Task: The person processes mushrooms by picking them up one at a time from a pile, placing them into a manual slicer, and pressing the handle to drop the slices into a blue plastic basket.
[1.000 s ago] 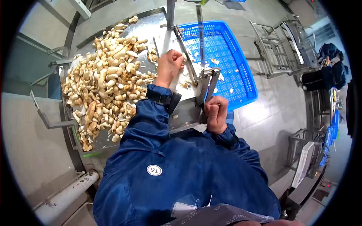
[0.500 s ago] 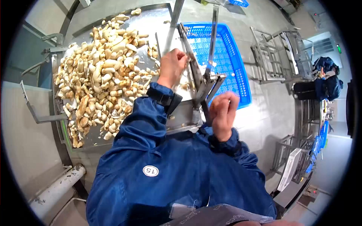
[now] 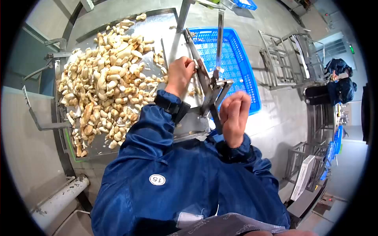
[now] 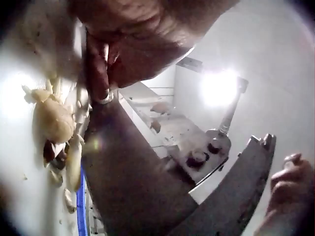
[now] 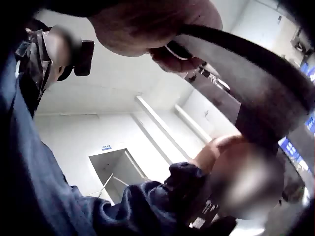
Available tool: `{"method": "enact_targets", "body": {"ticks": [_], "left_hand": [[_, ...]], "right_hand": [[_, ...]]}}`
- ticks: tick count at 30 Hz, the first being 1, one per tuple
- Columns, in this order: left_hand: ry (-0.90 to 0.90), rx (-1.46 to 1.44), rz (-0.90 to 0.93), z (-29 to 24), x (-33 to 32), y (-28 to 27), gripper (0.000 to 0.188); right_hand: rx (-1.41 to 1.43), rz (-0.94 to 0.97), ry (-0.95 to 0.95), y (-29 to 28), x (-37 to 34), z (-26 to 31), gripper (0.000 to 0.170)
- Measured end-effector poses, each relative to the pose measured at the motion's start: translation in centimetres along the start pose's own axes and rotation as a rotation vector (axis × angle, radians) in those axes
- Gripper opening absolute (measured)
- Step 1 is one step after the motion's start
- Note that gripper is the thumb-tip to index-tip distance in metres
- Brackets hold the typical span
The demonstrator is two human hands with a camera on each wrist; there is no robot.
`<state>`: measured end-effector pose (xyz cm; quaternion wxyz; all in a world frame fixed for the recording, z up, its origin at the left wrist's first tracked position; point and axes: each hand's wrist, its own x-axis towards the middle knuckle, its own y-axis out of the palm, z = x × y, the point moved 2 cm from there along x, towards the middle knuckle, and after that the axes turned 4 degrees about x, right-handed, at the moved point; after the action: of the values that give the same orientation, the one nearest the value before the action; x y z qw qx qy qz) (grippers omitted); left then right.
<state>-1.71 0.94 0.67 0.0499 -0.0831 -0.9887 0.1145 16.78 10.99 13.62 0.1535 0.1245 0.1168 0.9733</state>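
My left hand (image 3: pixel 180 75), fingers curled, pinches a small pale mushroom piece (image 3: pixel 196 64) beside the slanting metal bar of a lever cutter (image 3: pixel 200 65). Under it is a white board (image 3: pixel 172 44); mushroom scraps (image 4: pixel 54 120) lie there in the left wrist view. At the cutter's near end my right hand (image 3: pixel 235 118) is curled round the end of the dark metal lever (image 5: pixel 246 73), which runs out from between the fingers in the right wrist view. The palm side of the left hand is partly hidden.
A large heap of mushrooms (image 3: pixel 110 82) covers the steel table (image 3: pixel 155 24) on the left. Beyond the cutter sits a blue perforated crate (image 3: pixel 252 84) holding a few pieces. Metal racks (image 3: pixel 281 63) stand to the right, with another person (image 3: pixel 338 84) farther off.
My right hand has moved right and outward from the cutter's base, the lever swinging with it. The left hand stays by the bar. The view has shifted slightly.
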Motion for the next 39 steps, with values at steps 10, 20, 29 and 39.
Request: {"method": "enact_targets", "body": {"ticks": [10, 20, 29, 39], "left_hand": [[-0.026, -0.003, 0.035, -0.7, -0.1, -0.1, 0.016], [0.05, 0.127, 0.137, 0.1, 0.9, -0.4, 0.021], [0.453, 0.602, -0.153, -6.2, 1.1, -5.3, 0.019], [0.117, 1.495, -0.021, -3.4, 4.8, -13.7, 0.018]], "right_hand": [[-0.019, 0.049, -0.027, -0.9, -0.2, -0.9, 0.017], [-0.287, 0.014, -0.258, -4.3, -4.2, -9.0, 0.024], [-0.244, 0.07, -0.301, -4.5, -3.9, -9.3, 0.021], [-0.219, 0.107, -0.342, -4.7, -3.8, -9.8, 0.018]]}}
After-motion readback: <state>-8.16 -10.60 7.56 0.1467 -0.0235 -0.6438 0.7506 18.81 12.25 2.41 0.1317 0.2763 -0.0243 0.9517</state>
